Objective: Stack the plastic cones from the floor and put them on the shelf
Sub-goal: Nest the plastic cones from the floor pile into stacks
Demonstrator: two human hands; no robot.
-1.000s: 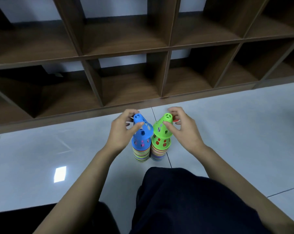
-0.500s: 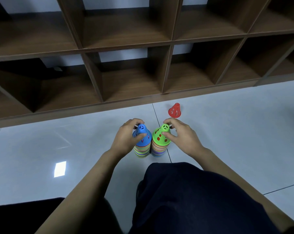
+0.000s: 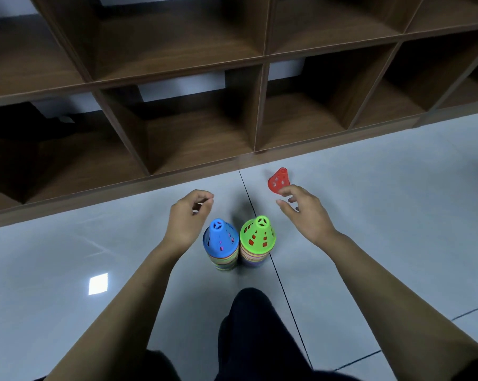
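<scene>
Plastic cones in two striped stacks, blue-topped stack (image 3: pixel 220 244) and green-topped stack (image 3: pixel 257 240), stand touching on the grey tiled floor (image 3: pixel 397 215). One loose red cone (image 3: pixel 279 180) remains; right hand (image 3: pixel 305 215) reaches it, fingers open. Left hand (image 3: pixel 189 215) is loosely curled, empty. The brown wooden shelf (image 3: pixel 232 111) holds nothing yet.

Two stacks of plastic cones are standing side by side on the floor (image 3: pixel 94 243), one topped by a blue cone (image 3: pixel 220 237) and one by a green cone (image 3: pixel 258 233). One single red cone (image 3: pixel 279 180) is lying apart. Two bare hands are showing. The cones within each stack are too many and too tightly packed to count.
</scene>
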